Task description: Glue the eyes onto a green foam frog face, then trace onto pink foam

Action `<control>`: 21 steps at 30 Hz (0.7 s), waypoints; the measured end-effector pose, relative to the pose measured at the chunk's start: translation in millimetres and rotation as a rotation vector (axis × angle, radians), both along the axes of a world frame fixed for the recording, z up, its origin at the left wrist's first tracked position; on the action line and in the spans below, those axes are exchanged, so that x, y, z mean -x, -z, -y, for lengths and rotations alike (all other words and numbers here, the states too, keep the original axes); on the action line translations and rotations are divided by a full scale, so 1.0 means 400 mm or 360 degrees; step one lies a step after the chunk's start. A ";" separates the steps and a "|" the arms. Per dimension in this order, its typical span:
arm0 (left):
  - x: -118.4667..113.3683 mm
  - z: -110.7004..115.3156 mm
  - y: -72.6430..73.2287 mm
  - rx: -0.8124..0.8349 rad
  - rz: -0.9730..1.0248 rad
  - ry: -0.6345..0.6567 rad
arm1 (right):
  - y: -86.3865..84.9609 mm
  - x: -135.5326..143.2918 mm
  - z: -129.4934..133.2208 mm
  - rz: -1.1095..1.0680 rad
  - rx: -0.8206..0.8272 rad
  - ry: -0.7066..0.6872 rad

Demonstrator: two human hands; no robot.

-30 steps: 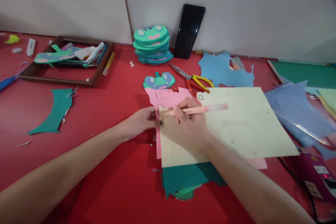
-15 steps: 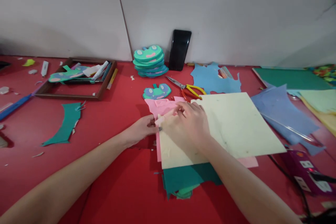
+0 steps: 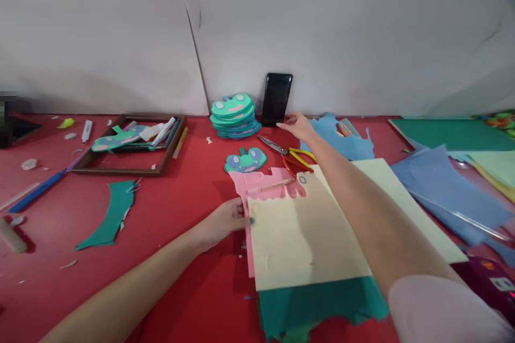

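My left hand point(image 3: 225, 223) grips the left edge of layered craft sheets, its thumb on the cream sheet point(image 3: 298, 246) and its other fingers curled at the edge. Under the cream sheet are a pink sheet point(image 3: 240, 182) and a ragged teal sheet point(image 3: 322, 300). A thin pinkish stick point(image 3: 270, 187), perhaps a pencil, lies across their upper part. My right hand point(image 3: 298, 126) reaches to the back, fingers apart, by the lower corner of a black phone point(image 3: 277, 99) leaning on the wall. Below that hand, pliers-shaped scissors point(image 3: 284, 150) with yellow and red handles lie open.
A pile of green monster-face cutouts point(image 3: 234, 115) stands left of the phone, with a single cutout point(image 3: 245, 161) in front. Further left are a brown frame point(image 3: 116, 171) holding pens and a teal scrap point(image 3: 110, 217). Blue scraps point(image 3: 344, 142) and a purple power strip point(image 3: 488, 278) lie right.
My right hand has left the sheets and reached up to the phone's base. The pinkish stick now lies uncovered on the sheets. My left hand keeps its hold; the view has tilted up.
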State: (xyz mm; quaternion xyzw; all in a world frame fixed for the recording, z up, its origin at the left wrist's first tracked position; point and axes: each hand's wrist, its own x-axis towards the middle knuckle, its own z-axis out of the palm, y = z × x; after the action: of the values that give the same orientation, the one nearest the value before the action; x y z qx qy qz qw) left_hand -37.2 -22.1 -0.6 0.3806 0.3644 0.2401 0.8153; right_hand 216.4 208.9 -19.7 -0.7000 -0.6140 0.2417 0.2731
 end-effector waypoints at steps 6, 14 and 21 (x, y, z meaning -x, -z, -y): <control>-0.002 0.001 -0.002 0.0045 0.0002 -0.0019 | 0.066 0.027 -0.060 0.0085 -0.0028 0.0009; 0.001 0.001 -0.008 0.0071 0.0003 -0.0025 | 0.069 0.013 -0.084 0.0221 0.0024 -0.0016; -0.002 -0.002 -0.006 0.0072 -0.0009 -0.0017 | 0.064 0.012 -0.081 0.0226 0.0064 -0.0059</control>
State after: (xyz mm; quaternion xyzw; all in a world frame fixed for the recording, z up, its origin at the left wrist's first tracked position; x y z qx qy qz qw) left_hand -36.4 -21.4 1.9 0.3608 0.3741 0.2352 0.8213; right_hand 211.7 241.4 -45.2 -0.7093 -0.6396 0.2087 0.2101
